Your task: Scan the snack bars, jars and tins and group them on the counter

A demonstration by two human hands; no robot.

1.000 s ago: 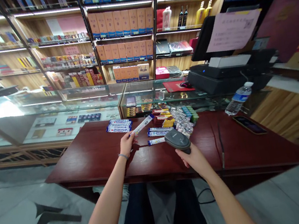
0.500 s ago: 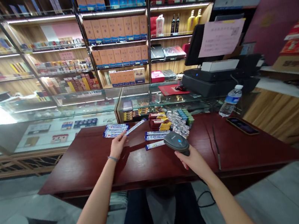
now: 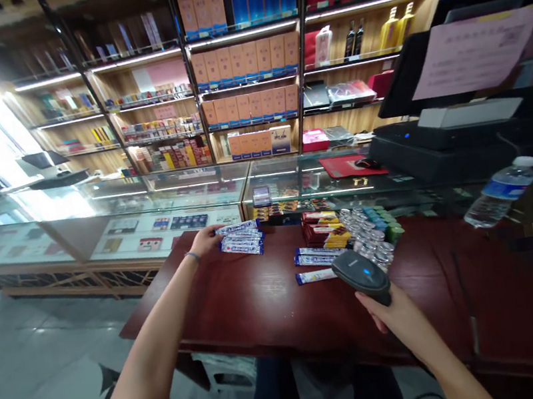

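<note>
My left hand (image 3: pixel 206 240) is at the far left of the table, its fingers closed on the end of a blue-and-white stick packet (image 3: pixel 240 226). That packet lies over the top of a small pile of similar packets (image 3: pixel 242 247). A dark handheld barcode scanner (image 3: pixel 362 273) is gripped in my right hand (image 3: pixel 396 314), its head pointing left. Close by the scanner head rests a single stick packet (image 3: pixel 313 276), its right end hidden. Behind it are more blue-and-white packets (image 3: pixel 316 255).
On the brown table (image 3: pixel 263 308), red and yellow packs (image 3: pixel 324 229) sit beside silver-topped small containers (image 3: pixel 366 237) and green ones (image 3: pixel 392 227). A water bottle (image 3: pixel 501 193) stands at right. Beyond are a glass counter (image 3: pixel 185 199), a monitor (image 3: pixel 404 80) and stocked shelves.
My left hand has brought its stick packet from near the table's middle back to the left pile. The view has shifted, with things appearing further right; the right hand still holds the scanner.
</note>
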